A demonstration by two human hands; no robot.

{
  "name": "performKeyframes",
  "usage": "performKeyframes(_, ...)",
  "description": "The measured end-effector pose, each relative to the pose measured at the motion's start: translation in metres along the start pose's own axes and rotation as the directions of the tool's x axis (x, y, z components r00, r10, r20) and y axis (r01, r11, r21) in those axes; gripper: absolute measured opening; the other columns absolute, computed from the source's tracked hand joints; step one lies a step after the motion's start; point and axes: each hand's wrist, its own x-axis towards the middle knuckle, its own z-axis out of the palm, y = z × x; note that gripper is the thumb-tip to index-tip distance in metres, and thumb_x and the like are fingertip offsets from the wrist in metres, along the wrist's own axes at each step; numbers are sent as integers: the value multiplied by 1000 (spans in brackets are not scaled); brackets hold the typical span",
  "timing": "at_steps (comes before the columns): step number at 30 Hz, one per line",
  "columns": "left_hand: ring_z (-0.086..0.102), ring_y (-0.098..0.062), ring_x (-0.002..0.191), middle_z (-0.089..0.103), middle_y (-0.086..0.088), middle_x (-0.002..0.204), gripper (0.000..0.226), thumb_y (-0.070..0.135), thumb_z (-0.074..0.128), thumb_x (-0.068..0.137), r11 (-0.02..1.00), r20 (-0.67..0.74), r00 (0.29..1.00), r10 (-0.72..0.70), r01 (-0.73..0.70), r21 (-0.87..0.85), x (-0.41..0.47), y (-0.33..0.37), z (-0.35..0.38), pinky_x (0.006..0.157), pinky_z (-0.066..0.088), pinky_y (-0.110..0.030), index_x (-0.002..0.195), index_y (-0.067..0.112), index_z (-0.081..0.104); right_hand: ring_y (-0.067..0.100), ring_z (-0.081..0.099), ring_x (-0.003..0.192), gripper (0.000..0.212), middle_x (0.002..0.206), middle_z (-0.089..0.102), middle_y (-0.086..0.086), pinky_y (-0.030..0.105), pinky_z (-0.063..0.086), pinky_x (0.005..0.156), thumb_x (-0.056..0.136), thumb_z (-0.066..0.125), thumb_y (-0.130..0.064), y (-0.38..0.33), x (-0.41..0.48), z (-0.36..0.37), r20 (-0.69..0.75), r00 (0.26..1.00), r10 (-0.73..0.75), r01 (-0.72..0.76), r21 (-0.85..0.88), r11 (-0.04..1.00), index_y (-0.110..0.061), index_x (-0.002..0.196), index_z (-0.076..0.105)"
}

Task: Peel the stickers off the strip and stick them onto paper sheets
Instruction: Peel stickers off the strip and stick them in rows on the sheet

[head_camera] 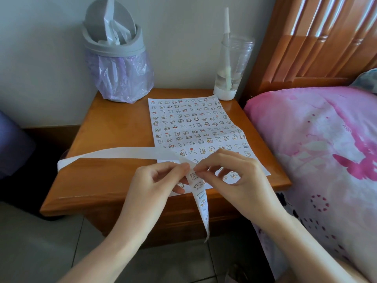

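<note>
A long white sticker strip (114, 153) runs from the nightstand's left edge to my hands, folds there, and hangs down over the front edge with small cartoon stickers (199, 185) on it. My left hand (161, 180) pinches the strip at the fold. My right hand (230, 172) pinches a sticker's edge on the strip with thumb and forefinger. Beneath and behind my hands lies a white paper sheet (189, 123) covered with several rows of stuck cartoon stickers.
The wooden nightstand (110, 123) carries a grey bin with a purple bag (118, 64) at the back left and a clear bottle with a straw (232, 64) at the back right. A bed with pink bedding (318, 144) stands to the right.
</note>
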Motion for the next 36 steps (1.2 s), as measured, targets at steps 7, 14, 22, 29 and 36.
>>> performKeyframes(7,68,-8,68,74,7,68,18,26,61,83,1000,-10,1000,11,-11,-2,1,0,-1,58,52,-11,74,19,75,6,62,79,10,89,65,-8,21,53,62,84,66,-21,-1,0,3,-20,999,-45,45,-32,998,-16,88,72)
performKeyframes(14,68,-7,66,72,8,65,17,25,61,83,999,-3,999,41,-41,21,-1,0,0,56,50,-8,75,18,74,11,58,80,4,92,59,-14,21,51,65,81,72,-18,-3,1,1,29,994,109,-111,81,991,-21,84,71)
performKeyframes(22,67,-4,60,71,8,64,14,26,59,85,990,-45,994,95,-89,108,1,-1,1,51,48,-7,83,19,70,9,53,87,7,93,60,-16,16,42,75,83,66,-25,-6,4,-7,71,980,187,-192,75,978,-30,80,64)
performKeyframes(29,67,-2,60,70,12,81,8,27,56,86,982,-2,995,100,-99,159,1,-3,1,54,55,-16,87,29,64,11,57,65,8,71,68,0,16,46,60,82,67,-24,32,0,-78,73,837,542,-546,66,835,-17,85,68)
performKeyframes(36,64,5,64,65,20,75,13,26,54,88,961,42,990,134,-141,238,3,-7,2,55,54,-13,87,20,65,20,52,60,10,65,62,5,31,45,65,83,67,-26,50,-6,-95,94,745,661,-661,-36,750,-17,83,71)
